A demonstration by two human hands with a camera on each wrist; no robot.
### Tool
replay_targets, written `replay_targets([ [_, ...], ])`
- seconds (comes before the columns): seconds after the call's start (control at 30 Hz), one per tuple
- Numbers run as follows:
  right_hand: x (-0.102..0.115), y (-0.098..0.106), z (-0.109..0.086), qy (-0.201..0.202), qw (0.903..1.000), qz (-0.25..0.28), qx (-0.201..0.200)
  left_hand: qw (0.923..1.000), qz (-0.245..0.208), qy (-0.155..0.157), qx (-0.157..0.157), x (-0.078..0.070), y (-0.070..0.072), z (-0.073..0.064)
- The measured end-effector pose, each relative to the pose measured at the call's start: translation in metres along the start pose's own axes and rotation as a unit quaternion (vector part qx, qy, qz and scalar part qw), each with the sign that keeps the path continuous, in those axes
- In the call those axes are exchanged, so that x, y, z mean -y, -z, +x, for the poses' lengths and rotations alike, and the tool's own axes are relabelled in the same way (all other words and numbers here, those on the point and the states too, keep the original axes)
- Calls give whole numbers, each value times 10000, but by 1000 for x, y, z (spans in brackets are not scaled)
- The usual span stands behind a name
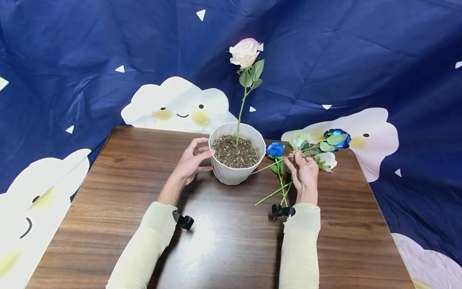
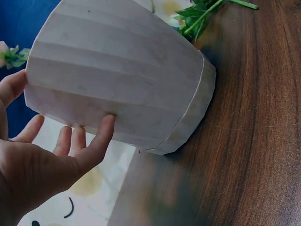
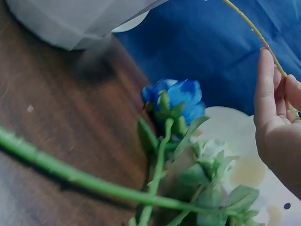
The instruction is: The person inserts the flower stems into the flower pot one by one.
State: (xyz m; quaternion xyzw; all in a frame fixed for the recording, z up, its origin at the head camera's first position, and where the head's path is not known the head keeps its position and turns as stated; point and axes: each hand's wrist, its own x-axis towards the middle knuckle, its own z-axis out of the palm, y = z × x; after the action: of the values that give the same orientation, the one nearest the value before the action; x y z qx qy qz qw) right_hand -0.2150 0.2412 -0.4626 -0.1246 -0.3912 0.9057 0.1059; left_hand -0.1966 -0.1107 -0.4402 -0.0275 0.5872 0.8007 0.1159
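Note:
A white ribbed flowerpot filled with soil stands on the table. An artificial pale pink rose rises upright from the soil. My left hand touches the pot's left side with spread, slightly bent fingers; in the left wrist view a fingertip rests on the pot wall. My right hand, right of the pot, pinches the thin green stem of a blue rose between thumb and fingers. The stem slants, its bloom to the right and its lower end near the pot.
On the wooden table, right of the pot, lie another blue rose, a white rose and a pale greenish-white rose, their stems crossing. Behind hangs a dark blue cloth with cloud prints.

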Motion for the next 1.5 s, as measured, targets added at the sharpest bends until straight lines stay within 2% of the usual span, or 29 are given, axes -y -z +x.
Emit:
replay_targets([
  [0.1, 6, -7, 0, 103, 9997, 199, 82, 10000, -3, 5, 3, 0, 0, 0],
  [0.27, 18, -21, 0, 350, 9990, 246, 127, 10000, -14, 2, 27, 1, 1, 0],
  [0.5, 30, -36, 1, 451, 9970, 566, 267, 10000, -28, -12, 29, 1, 1, 0],
  [0.7, 34, -46, 4, 514, 9934, 921, 456, 10000, -47, -13, 12, 1, 2, 0],
  [1.0, 38, -67, 9, 777, 9892, 1070, 640, 10000, -28, -53, -9, 1, 1, -1],
  [1.1, 39, -75, 10, 858, 9885, 977, 773, 10000, -45, -50, -20, 2, 1, -1],
  [1.27, 39, -89, 11, 1217, 9868, 192, 1048, 10000, -36, -34, -17, 2, 1, 0],
  [1.5, 34, -105, 10, 1566, 9720, -1079, 1383, 10000, -21, -13, 8, 1, 1, 1],
])
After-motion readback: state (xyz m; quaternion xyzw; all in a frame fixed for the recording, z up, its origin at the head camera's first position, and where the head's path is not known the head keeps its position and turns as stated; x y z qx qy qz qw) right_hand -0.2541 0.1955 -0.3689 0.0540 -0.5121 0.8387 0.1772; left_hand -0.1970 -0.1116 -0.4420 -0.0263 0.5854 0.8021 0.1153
